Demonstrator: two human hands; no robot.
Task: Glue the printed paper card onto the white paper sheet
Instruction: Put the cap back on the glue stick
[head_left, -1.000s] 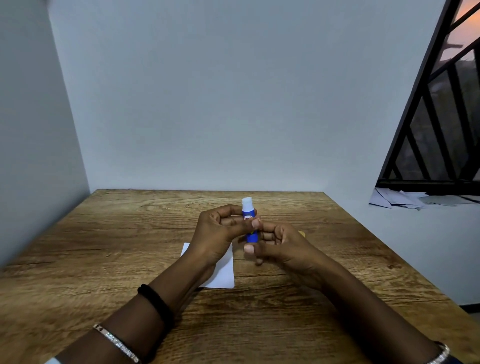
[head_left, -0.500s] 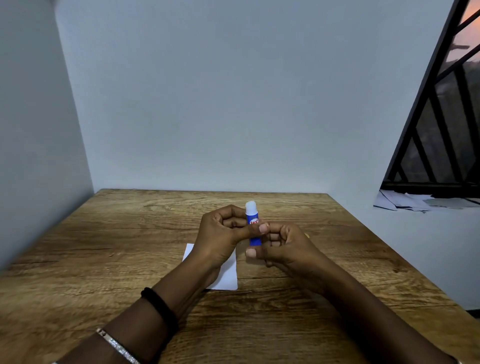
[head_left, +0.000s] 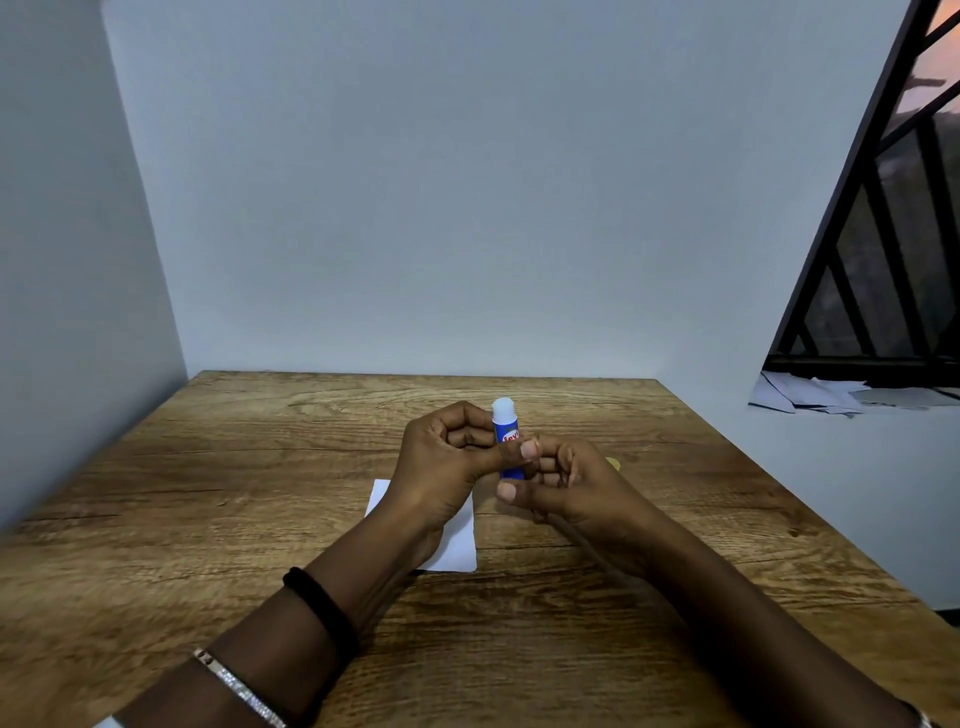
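A blue glue stick (head_left: 506, 428) with white glue showing at its top stands upright above the table. My left hand (head_left: 441, 465) grips its body with thumb and fingers. My right hand (head_left: 566, 491) has its fingers curled at the stick's lower end. A white paper sheet (head_left: 460, 538) lies flat on the table beneath my left wrist, partly covered. A small yellow edge (head_left: 614, 462) peeks out behind my right hand; I cannot tell what it is. The printed card is not visible.
The wooden table (head_left: 208, 493) sits in a corner between grey walls. At the right, a window with black bars (head_left: 883, 234) has loose papers (head_left: 810, 397) on its sill.
The hands and glue stick stay in nearly the same place; my right-hand fingers shift slightly at the stick's base. The view has drifted a little.
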